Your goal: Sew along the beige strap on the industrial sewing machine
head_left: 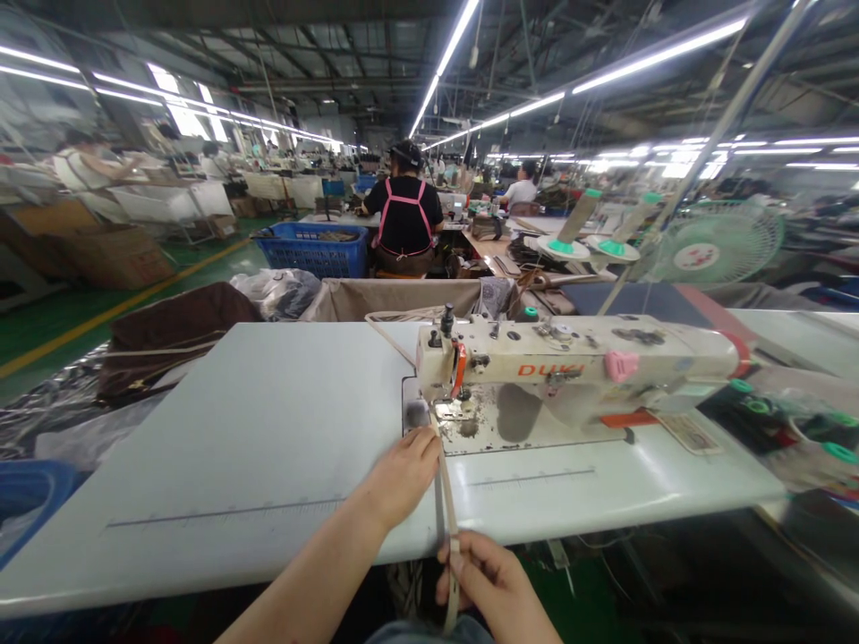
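Note:
A narrow beige fabric strip (447, 492) runs from under the needle area of a sewing machine (577, 353) down over the table's front edge. My left hand (412, 465) lies at the strip just in front of the presser foot, its fingers together and pressing the strip near the plate. Below the table edge, my right hand (480, 572) pinches the same strip between thumb and fingers. Behind the machine head, more beige strip lies in a loop on the far edge of the table. The exact needle point is too small to make out.
The pale sewing table (288, 429) has a printed ruler along its front. Thread cones (570, 224) and a green fan (711, 246) stand behind at right. A fabric-lined bin (403, 295) and a blue basket (315, 249) sit beyond the table. A co-worker (404, 206) sits ahead, facing away.

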### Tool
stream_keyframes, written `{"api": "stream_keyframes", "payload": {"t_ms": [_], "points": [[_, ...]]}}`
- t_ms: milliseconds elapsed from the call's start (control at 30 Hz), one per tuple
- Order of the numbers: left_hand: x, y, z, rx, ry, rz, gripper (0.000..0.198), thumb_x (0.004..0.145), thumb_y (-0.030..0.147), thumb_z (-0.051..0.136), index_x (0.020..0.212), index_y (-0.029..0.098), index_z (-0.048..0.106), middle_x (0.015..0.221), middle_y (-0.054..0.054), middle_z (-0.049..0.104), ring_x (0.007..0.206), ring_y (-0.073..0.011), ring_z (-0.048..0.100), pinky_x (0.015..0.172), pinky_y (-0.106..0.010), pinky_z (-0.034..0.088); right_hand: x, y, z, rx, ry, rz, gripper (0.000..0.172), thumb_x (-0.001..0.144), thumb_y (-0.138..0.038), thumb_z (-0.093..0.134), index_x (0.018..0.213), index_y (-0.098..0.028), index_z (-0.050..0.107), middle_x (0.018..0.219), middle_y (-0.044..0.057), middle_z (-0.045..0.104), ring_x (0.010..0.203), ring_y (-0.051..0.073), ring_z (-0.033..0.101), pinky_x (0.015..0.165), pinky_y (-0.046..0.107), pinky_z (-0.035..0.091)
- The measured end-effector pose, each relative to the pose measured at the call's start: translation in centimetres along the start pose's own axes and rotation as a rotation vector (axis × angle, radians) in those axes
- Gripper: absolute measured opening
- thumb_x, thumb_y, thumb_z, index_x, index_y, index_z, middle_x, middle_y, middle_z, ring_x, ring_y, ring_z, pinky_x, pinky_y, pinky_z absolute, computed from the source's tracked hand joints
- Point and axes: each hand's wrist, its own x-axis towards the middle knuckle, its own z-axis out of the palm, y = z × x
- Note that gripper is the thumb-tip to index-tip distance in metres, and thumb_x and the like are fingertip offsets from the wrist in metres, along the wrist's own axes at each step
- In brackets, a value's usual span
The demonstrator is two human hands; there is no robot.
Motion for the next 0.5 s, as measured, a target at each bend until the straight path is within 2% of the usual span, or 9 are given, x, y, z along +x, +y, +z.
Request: {"api": "stream_keyframes", "payload": {"t_ms": [167,333,500], "points": [[0.0,-0.1,-0.2,-0.017,0.002,0.012,0.021,0.103,0.011,0.051,0.120,0.018,0.062,0.129,-0.012,0.069,0.130,-0.0261,0.065,0.119,-0.043,0.051,-0.2,-0.1,-0.2,-0.051,0.011,-0.008,0.067,0.075,-0.086,0.074,0.078,-0.019,0.073,0.064,0.004,0.072,0.058,0.017,0.059,0.063,0.030,0.049],[0.0,-0.1,-0.1,0.027,0.000,0.035,0.021,0.105,0.012,0.048,0.120,0.015,0.061,0.127,-0.012,0.069,0.129,-0.0264,0.065,0.118,-0.042,0.051,-0.7,-1.0,-0.1,0.015,0.036,0.026,0.066,0.069,-0.084,0.081,0.075,-0.018,0.075,0.064,0.004,0.073,0.060,0.017,0.061,0.063,0.029,0.049],[-0.1,0.0,0.4,-0.036,0.023,-0.017,0.024,0.106,0.014,0.045,0.126,0.016,0.059,0.129,-0.012,0.068,0.131,-0.0257,0.064,0.118,-0.043,0.051,-2.0,-2.8,0.4,0.055,0.040,0.027,0.056,0.076,-0.073,0.084,0.079,-0.017,0.079,0.071,0.005,0.076,0.066,0.017,0.065,0.068,0.028,0.049]]}}
